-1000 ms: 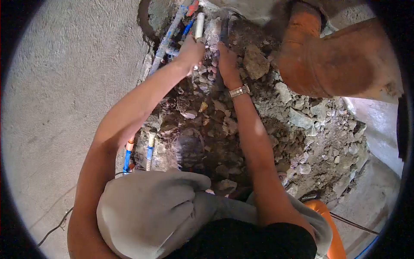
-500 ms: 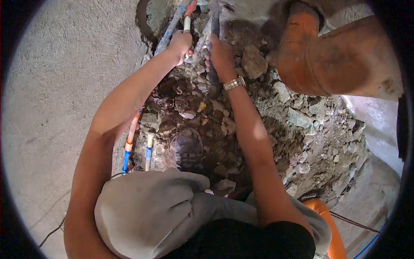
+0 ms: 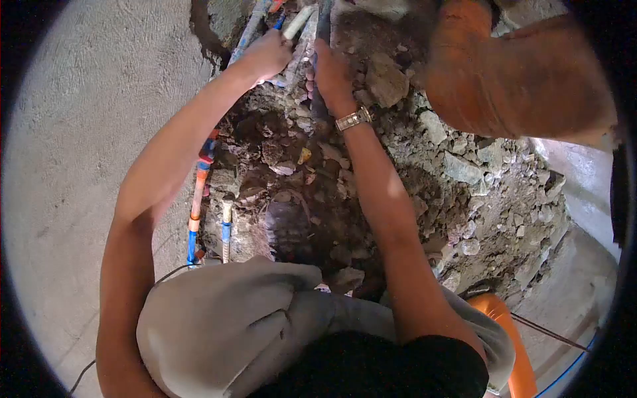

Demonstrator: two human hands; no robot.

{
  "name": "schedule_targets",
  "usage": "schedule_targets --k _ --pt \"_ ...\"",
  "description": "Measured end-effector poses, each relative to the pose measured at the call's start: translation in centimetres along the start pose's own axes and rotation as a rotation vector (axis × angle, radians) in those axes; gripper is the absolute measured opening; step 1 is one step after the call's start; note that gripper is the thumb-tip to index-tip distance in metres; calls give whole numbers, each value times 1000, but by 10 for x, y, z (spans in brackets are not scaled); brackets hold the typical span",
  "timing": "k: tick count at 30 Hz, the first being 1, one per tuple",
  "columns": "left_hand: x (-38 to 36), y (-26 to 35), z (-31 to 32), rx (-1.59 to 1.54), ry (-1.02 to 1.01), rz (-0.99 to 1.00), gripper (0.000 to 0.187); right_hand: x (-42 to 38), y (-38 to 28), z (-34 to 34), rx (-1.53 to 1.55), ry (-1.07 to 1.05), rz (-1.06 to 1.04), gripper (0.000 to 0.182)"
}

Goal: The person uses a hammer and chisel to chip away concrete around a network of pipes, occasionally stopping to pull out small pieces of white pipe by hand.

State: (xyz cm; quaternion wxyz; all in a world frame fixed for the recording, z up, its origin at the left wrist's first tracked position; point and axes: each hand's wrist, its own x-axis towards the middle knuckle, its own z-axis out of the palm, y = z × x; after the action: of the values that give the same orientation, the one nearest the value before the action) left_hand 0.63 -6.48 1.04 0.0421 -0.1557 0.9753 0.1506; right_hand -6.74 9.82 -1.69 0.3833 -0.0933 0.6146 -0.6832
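My left hand (image 3: 269,56) is closed around a short white pipe (image 3: 300,21), whose end sticks out up and to the right. Just beyond that hand, a pipe with blue markings (image 3: 249,30) runs along the wall edge. My right hand (image 3: 332,76), with a metal-band watch on its wrist, wraps round a dark grey pipe (image 3: 324,21) that stands close beside the white one. Broken stone and soil lie beneath both hands. The lower end of the white pipe is hidden by my left hand.
A large orange drain pipe (image 3: 488,79) bends across the upper right. Rubble (image 3: 491,199) covers the ground on the right. An orange and blue pipe (image 3: 197,212) and a short capped pipe (image 3: 226,232) rise by the rough wall (image 3: 93,146). A boot (image 3: 286,229) rests in the dirt.
The white pipe has gone from nearly upright below the red fitting to leaning right. My left hand has shifted up and left; my right hand has moved slightly up along the dark pipe.
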Motion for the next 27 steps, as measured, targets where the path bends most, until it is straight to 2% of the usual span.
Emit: schedule_targets --k 1,2,4,5,7,9,10,11,12,13,16,17,19,21,22,23,24,26,27 --pt "-5 15 -11 -92 108 -244 27 3 6 -3 8 9 -1 43" --pt "-9 20 -21 -87 103 -236 27 6 14 -5 -104 4 -119 43" --pt "-16 25 -35 -379 -133 -413 32 19 49 -10 -214 9 -231 44" --pt "-25 38 -50 -373 -135 -408 32 33 73 -8 -183 35 -291 44" --pt "-49 66 -83 -472 -211 -491 32 31 67 -5 -143 61 -363 44" --pt "-65 48 -85 -537 -130 -465 32 -6 20 -7 -8 61 -18 43" --pt "-75 43 -89 -613 -52 -451 33 -8 17 -10 1 63 -18 43" --pt "-83 41 -93 -607 -57 -450 33 -10 15 -14 4 25 74 43" --pt "-90 45 -103 -761 72 -547 36 -12 13 -16 7 -14 164 44" --pt "-94 46 -110 -913 205 -642 39 -13 11 -16 13 -11 163 44" --pt "-99 21 -126 -893 169 -626 40 -11 20 -16 13 -11 182 39" --pt "-98 9 -130 -887 167 -619 40 -2 38 -16 -127 -2 -19 37" --pt "-87 -13 -131 -540 71 -535 43 18 65 -17 -262 21 -221 35" --pt "-60 -21 -138 -407 32 -551 43 25 76 -12 -165 92 -404 44" --pt "-46 -25 -140 -259 -57 -493 41 22 76 -10 -130 119 -462 49" --pt "-30 -31 -139 -114 -143 -431 39 11 58 -11 -122 78 -353 51" --pt "-14 -43 -137 -107 -157 -426 39 4 47 -12 -112 60 -293 53" --pt "18 -75 -137 -142 -319 -205 41 -5 31 -12 -115 54 -208 57" --pt "35 -95 -138 -135 -331 -197 41 -6 30 -12 -126 67 -182 60"
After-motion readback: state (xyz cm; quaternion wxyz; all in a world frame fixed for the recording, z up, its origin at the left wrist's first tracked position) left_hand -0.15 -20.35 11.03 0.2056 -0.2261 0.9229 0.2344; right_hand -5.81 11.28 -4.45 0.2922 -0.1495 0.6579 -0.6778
